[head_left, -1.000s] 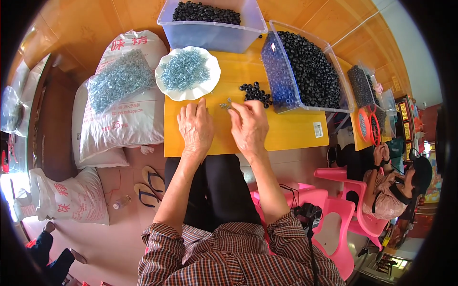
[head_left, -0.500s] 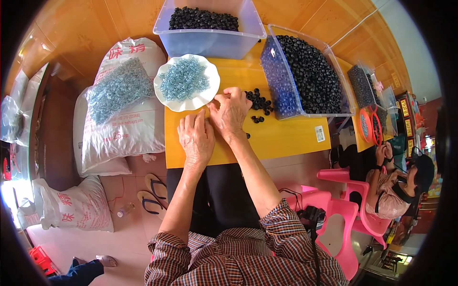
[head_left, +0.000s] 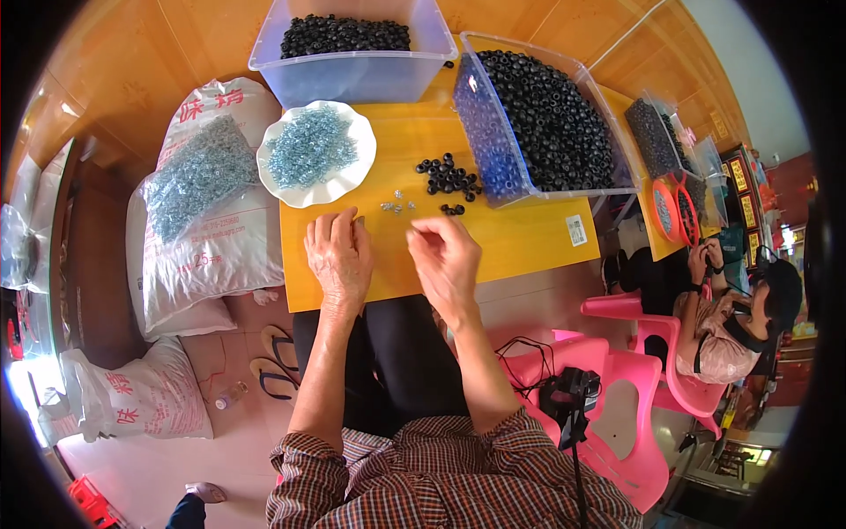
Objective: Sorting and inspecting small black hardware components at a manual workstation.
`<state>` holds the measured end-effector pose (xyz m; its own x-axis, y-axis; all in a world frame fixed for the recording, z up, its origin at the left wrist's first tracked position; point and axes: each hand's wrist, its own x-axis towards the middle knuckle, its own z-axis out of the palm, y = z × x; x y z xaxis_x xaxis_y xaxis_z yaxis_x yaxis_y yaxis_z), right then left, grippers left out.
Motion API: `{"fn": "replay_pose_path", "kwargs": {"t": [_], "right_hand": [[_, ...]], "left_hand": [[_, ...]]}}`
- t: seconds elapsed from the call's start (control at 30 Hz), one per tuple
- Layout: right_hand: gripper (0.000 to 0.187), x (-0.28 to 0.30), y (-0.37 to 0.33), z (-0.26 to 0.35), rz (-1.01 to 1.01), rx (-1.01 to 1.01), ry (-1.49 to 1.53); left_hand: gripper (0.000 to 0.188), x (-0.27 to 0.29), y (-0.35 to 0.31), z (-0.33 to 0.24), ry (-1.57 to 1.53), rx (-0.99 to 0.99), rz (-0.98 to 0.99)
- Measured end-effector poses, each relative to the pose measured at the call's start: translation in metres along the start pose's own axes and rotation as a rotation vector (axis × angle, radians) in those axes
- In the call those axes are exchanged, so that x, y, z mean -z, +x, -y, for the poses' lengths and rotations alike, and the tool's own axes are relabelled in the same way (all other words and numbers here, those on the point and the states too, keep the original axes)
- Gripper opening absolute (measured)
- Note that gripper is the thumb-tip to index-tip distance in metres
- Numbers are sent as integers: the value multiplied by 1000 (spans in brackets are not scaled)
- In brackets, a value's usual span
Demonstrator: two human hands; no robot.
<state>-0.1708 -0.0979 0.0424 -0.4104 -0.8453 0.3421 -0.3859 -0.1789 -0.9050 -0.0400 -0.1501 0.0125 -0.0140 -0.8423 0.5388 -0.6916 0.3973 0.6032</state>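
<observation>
My left hand (head_left: pixel 338 257) rests by the table's near edge, below the white scalloped plate (head_left: pixel 359 175). Its fingers are bent and pressed together; whatever lies under them is hidden. To its right hovers my right hand (head_left: pixel 448 264), thumb and fingers drawn into a pinch, and I cannot make out anything in it. A heap of small clear bluish pieces (head_left: pixel 310 150) fills the plate. Several loose clear pieces (head_left: pixel 398 206) lie on the table just beyond my hands. Black ring-like pieces (head_left: pixel 448 176) are scattered to the right of these.
Two clear bins, one at the back (head_left: pixel 352 60) and one at the right (head_left: pixel 577 191), hold many black pieces. A bag of clear pieces (head_left: pixel 207 176) lies on white sacks (head_left: pixel 238 273) at left. Pink chairs (head_left: pixel 639 388) stand at right, where another person (head_left: pixel 718 339) sits.
My right hand has drawn back from beside the plate and away from my left hand, uncovering the loose clear pieces. The whole view has shifted slightly.
</observation>
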Motion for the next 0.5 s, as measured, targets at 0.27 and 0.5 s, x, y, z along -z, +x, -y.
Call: {"fn": "replay_pose_path", "kwargs": {"t": [0.27,0.5], "right_hand": [[18,63,-45,-16,-84,-353,158],[19,78,-44,-18,-137,-386,260]], "left_hand": [[16,-28,-5,-61,-130,-158,133],[21,-62,2,-75,-43,-231,206]]}}
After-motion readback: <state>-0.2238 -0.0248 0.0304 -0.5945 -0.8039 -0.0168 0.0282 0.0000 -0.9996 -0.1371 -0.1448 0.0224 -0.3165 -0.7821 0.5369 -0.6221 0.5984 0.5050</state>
